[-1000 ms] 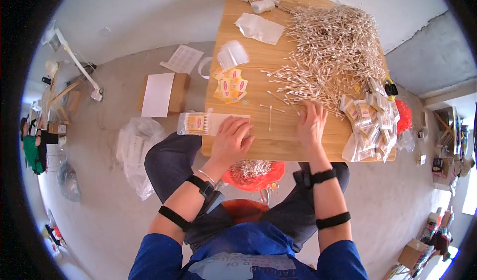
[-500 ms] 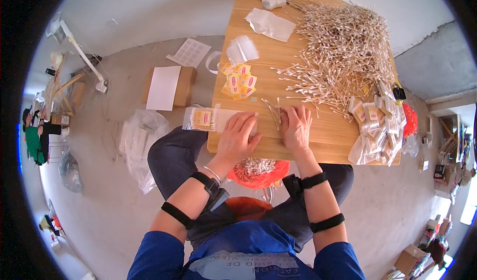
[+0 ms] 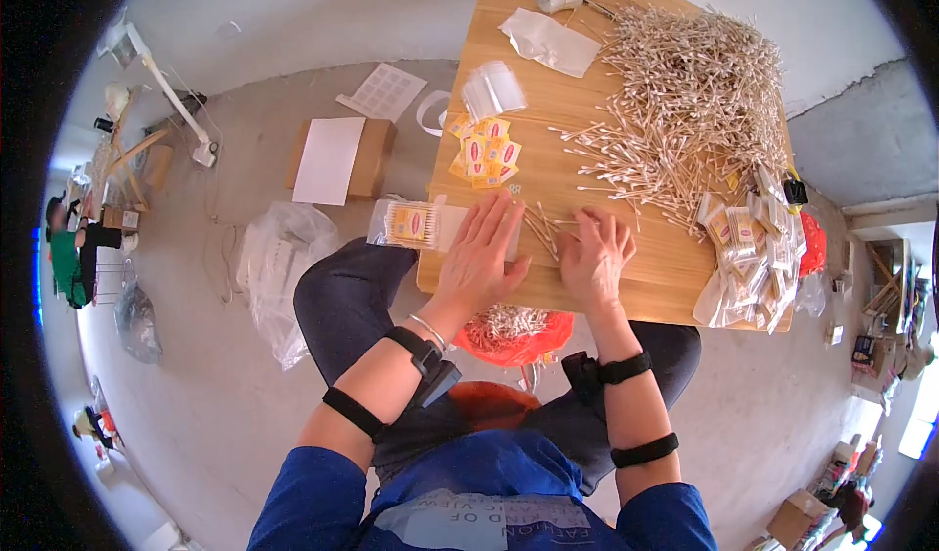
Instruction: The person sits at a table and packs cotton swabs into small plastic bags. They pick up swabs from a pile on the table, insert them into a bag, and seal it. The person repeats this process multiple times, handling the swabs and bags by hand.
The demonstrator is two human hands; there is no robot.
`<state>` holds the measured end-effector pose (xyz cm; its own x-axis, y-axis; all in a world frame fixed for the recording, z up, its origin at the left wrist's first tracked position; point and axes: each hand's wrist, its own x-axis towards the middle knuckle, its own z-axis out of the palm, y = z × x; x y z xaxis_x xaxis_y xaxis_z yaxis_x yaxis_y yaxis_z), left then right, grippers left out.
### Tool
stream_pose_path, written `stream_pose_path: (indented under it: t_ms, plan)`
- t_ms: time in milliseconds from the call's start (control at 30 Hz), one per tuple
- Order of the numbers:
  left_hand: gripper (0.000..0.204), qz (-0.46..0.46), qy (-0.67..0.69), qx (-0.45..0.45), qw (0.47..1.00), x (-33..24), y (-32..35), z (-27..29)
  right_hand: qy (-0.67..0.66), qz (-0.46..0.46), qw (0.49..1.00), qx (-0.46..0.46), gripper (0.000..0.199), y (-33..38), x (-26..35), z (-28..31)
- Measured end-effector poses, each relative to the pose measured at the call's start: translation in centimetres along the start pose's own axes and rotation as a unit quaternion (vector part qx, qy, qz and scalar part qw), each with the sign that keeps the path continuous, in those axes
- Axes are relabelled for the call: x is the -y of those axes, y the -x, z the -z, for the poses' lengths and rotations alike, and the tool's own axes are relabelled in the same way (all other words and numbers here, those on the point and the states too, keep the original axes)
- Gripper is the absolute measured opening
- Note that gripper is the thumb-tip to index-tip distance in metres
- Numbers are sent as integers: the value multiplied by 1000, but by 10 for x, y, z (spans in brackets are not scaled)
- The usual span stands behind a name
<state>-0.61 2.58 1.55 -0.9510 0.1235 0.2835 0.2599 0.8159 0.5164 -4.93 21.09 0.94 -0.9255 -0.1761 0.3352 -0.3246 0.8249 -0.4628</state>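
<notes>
Two hands: in the head view our left hand [image 3: 481, 256] lies flat, fingers spread, and our right hand [image 3: 593, 254] lies flat just beside it, both pressing down near the front edge of the table [image 3: 675, 287]; neither grips anything.
Swabs between them: a small bunch of cotton swabs [image 3: 541, 226] sits in the gap, hemmed in from both sides, likely so the sticks line up.
Big heap: the pile of loose swabs [image 3: 685, 91] fills the far right part of the table, within reach as stock.
Filled packs: bagged swabs [image 3: 748, 248] are stacked at the right edge, clear of the working spot.
One pack: a filled bag [image 3: 411, 223] overhangs the left edge.
Labels: yellow-and-red slips [image 3: 484, 150] lie near the left edge.
Orange bowl: a bowl [image 3: 514, 331] with swabs rests on our lap below the front edge, probably to catch strays.
</notes>
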Motion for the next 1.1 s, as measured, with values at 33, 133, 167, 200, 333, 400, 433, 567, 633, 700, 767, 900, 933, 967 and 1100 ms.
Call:
stream_pose_path:
  t_ms: [33,133,167,200,333,400,433,567,633,700,767,900,933,967,1100]
  plan:
    - [76,0,11,-2,1000,1,0,-1,3,12,1000,5,35,2,3,-4]
    - [77,6,27,-18,999,4,2,-3,-3,34,999,9,31,7,17,-13]
    - [74,8,43,-29,999,5,2,-4,-6,41,999,11,31,9,17,-17]
    - [72,9,59,-40,997,5,3,-4,-9,48,999,13,32,10,20,-18]
    - [64,-10,69,-67,995,8,6,-8,-37,82,995,34,34,17,28,-17]
    - [56,-28,50,-53,997,9,9,-6,-40,92,994,38,37,18,29,-14]
    - [52,-37,40,-46,997,8,9,-5,-39,96,994,26,39,18,30,-11]
    - [33,-11,60,-75,995,7,15,-6,-25,72,997,8,44,21,18,3]
    - [23,-12,77,-86,993,6,9,-5,-20,66,998,4,46,25,7,7]
    - [19,-3,74,-92,993,5,7,-5,-17,68,997,18,46,27,1,8]
    - [19,3,71,-97,993,4,6,-6,-8,88,995,34,42,26,2,5]
    - [23,-4,52,-93,994,9,10,-8,6,84,995,45,42,19,14,-1]
    - [25,-11,47,-89,995,10,10,-9,6,83,996,43,42,17,14,-3]
    - [25,-28,46,-80,995,11,11,-8,6,82,996,40,43,16,14,-6]
    - [26,-58,53,-65,995,12,13,-8,-22,95,993,65,56,17,16,-8]
